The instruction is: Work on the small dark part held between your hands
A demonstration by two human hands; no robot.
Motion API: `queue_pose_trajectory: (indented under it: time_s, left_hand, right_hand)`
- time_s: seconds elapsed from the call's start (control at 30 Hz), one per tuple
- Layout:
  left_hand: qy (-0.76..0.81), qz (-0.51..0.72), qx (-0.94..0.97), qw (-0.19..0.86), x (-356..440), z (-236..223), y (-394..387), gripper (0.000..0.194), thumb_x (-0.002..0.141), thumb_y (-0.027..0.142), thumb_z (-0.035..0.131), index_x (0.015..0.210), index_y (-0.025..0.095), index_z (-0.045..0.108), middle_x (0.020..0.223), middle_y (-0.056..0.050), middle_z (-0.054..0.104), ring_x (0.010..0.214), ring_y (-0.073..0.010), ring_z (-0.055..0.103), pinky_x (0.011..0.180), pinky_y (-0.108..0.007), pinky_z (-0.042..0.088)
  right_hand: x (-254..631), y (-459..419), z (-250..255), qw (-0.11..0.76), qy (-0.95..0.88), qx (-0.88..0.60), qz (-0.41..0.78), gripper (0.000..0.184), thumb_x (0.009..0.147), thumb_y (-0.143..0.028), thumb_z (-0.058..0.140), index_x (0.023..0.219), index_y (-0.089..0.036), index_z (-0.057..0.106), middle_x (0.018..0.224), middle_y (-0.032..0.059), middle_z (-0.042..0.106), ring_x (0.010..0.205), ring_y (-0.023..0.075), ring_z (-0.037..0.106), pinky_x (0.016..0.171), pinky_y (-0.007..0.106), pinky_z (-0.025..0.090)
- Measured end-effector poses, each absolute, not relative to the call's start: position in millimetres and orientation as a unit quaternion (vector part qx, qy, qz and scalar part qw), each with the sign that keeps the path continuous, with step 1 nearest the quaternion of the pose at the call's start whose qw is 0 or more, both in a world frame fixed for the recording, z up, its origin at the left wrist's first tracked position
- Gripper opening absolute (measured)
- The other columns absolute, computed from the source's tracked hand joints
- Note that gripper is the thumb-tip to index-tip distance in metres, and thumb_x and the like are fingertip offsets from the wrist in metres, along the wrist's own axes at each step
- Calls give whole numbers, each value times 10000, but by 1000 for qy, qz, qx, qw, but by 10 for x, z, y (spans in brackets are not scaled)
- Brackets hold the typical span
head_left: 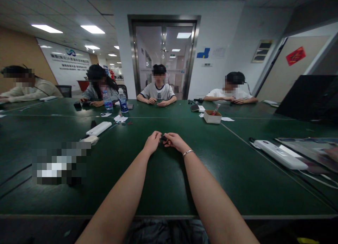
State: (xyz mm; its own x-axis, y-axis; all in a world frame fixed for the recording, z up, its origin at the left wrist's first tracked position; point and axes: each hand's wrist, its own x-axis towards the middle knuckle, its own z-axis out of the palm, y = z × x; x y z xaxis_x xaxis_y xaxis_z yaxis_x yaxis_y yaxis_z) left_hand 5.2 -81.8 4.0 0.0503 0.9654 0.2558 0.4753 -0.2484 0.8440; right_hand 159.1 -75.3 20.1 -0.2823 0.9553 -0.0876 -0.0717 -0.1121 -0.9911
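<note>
Both my arms reach forward over the dark green table. Between the fingertips of my two hands is a small black object, too small and dark to name. My right hand, with a silver bracelet at its wrist, pinches this object between thumb and fingers. My left hand is closed in a pinch at the object's left end. Whatever lies between the left fingertips is mostly hidden by them. The two hands nearly meet, just above the tabletop.
White power strips lie left and right, with cables. A small cardboard box holds a clear tube. Two water bottles stand at the far left. Several people sit across the table. A dark monitor is at the right.
</note>
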Motion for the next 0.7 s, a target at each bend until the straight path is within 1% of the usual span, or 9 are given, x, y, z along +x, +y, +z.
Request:
queue_pose_trajectory:
  time_s: [0.1,0.23,0.33,0.57,0.7]
  left_hand:
    - [543,423,670,278,54,30,-812,288,875,396,382,987,221,581,710,2,590,666,-134,553,627,-255,402]
    - [540,428,665,289,57,-1,-783,256,871,360,395,986,222,577,738,-7,603,698,-136,569,636,-251,412]
    - [540,427,663,293,59,-4,-780,253,872,356,397,987,223,579,756,-13,614,706,-136,576,637,-248,421]
    - [541,418,672,285,56,-4,-788,268,879,363,390,998,224,585,752,-16,626,709,-140,584,656,-255,439]
    - [531,427,676,281,65,13,-797,243,869,320,399,992,218,581,856,-27,640,760,-141,593,710,-268,449]
  right_hand:
    - [1588,-754,205,418,-517,-430,611,150,903,-186,533,771,-121,563,482,-29,528,408,54,491,510,220,572]
    - [1585,-753,201,422,-514,-434,607,168,909,-165,513,751,-128,555,445,-42,484,457,83,551,505,217,570]
    - [1588,-748,191,423,-515,-431,608,171,908,-171,518,747,-130,557,440,-41,479,479,94,571,506,217,571]
    - [1589,-741,189,419,-513,-433,611,151,894,-202,557,765,-124,562,464,-41,503,428,64,525,510,213,575]
    - [1588,-744,192,418,-516,-431,611,162,890,-220,565,762,-121,563,473,-32,521,416,58,514,506,212,576]
